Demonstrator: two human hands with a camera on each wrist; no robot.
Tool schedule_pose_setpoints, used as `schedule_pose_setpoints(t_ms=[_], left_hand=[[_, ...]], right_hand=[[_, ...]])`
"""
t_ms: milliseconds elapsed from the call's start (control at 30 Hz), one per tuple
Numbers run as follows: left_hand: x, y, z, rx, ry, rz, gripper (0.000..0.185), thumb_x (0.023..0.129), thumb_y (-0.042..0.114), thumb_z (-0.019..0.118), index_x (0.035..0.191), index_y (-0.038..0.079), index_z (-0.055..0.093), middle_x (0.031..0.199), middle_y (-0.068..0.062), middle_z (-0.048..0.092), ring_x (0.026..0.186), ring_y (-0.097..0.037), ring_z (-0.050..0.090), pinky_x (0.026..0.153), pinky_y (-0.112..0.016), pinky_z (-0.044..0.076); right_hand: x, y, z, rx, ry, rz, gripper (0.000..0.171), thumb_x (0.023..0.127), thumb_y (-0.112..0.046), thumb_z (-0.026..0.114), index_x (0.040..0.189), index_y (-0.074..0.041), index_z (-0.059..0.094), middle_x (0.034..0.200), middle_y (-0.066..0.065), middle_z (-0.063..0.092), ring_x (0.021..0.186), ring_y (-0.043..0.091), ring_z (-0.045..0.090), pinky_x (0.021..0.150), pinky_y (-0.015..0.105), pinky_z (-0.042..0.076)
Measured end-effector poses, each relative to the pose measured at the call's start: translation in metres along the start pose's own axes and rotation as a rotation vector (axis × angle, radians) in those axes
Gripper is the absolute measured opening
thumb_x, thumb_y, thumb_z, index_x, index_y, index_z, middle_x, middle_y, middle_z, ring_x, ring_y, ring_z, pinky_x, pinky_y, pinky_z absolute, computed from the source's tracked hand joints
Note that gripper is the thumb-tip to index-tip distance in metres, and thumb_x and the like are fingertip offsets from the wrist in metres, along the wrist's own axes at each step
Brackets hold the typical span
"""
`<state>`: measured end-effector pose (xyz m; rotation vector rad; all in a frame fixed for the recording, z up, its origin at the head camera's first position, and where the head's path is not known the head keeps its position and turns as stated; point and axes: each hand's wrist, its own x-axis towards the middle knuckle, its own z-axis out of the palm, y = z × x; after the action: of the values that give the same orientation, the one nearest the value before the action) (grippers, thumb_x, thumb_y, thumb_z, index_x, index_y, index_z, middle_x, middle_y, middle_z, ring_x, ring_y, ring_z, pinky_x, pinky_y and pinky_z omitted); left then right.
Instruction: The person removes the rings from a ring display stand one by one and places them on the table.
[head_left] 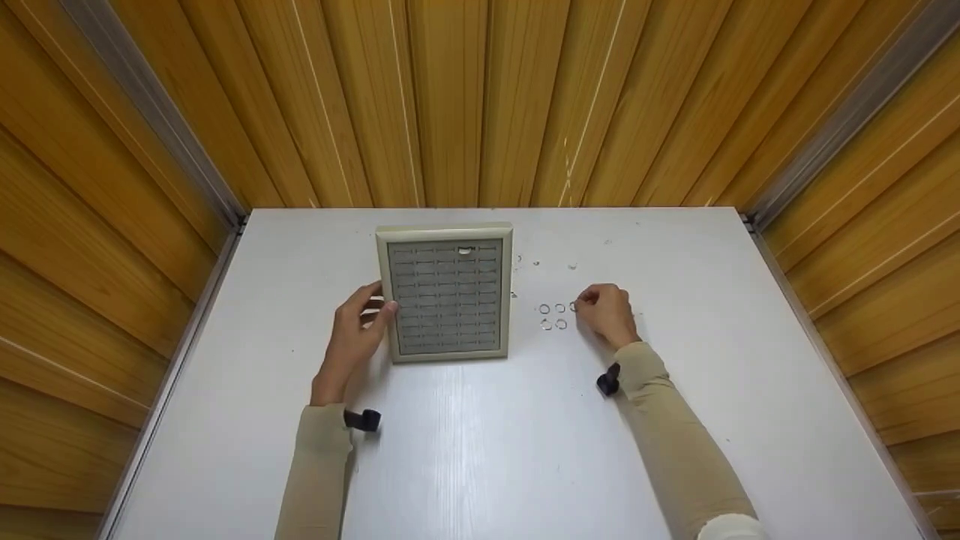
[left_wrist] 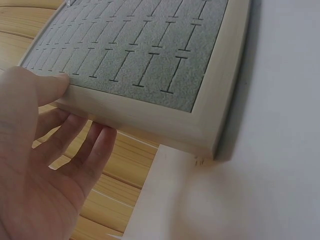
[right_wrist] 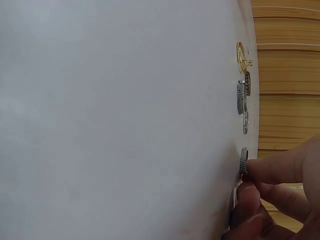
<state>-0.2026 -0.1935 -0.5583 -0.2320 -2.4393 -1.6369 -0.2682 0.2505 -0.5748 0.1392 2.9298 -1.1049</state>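
My left hand (head_left: 358, 334) grips the left edge of a ring display tray (head_left: 450, 356), thumb on the front of its pale frame and fingers behind. The tray stands tilted up; its grey slotted pad (left_wrist: 125, 55) faces me. One silvery ring (head_left: 465, 250) sits in a top-row slot. To the right of the tray, my right hand (head_left: 609, 311) pinches a silver ring (right_wrist: 243, 160) between thumb and forefinger at the tabletop. Several other rings lie beside it in two short rows, among them a gold ring (right_wrist: 240, 57) and a textured silver ring (right_wrist: 241, 97).
Behind the rings, a few tiny bits (head_left: 572, 266) lie on the white table (head_left: 480, 450). Wood-look panels (head_left: 450, 97) rise along the table's far edge and both sides. A black wrist camera (head_left: 365, 420) is strapped at the left sleeve, another (head_left: 609, 380) at the right.
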Motion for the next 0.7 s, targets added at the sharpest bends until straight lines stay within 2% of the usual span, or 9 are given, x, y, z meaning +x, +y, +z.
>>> schedule_pose_setpoints(t_ms=[200,433,700], left_hand=[[0.0,0.0,-0.001,0.007,-0.001,-0.016,0.046,0.108,0.027,0.066,0.151,0.011,0.058,0.137,-0.011,0.067,0.121,-0.028,0.069,0.106,-0.045,0.06],[-0.001,0.001,-0.001,0.001,0.0,-0.008,0.045,0.109,0.026,0.066,0.151,0.01,0.058,0.136,-0.011,0.067,0.12,-0.028,0.069,0.105,-0.044,0.061],[0.0,-0.001,0.0,0.004,0.001,-0.003,0.045,0.109,0.027,0.065,0.151,0.01,0.058,0.137,-0.012,0.067,0.12,-0.029,0.069,0.105,-0.045,0.06]], right_hand=[[-0.002,-0.004,-0.002,0.009,-0.01,-0.01,0.015,0.098,-0.013,0.069,0.1,-0.004,0.08,0.101,0.015,0.077,0.086,0.026,0.065,0.072,0.033,0.051],[-0.003,-0.011,-0.004,0.009,0.009,-0.051,0.014,0.099,-0.012,0.068,0.099,-0.005,0.08,0.096,0.012,0.078,0.077,0.023,0.065,0.062,0.029,0.05],[-0.009,-0.032,-0.011,0.018,0.064,-0.182,0.013,0.099,-0.012,0.07,0.099,-0.003,0.08,0.091,0.011,0.075,0.074,0.022,0.066,0.063,0.029,0.05]])
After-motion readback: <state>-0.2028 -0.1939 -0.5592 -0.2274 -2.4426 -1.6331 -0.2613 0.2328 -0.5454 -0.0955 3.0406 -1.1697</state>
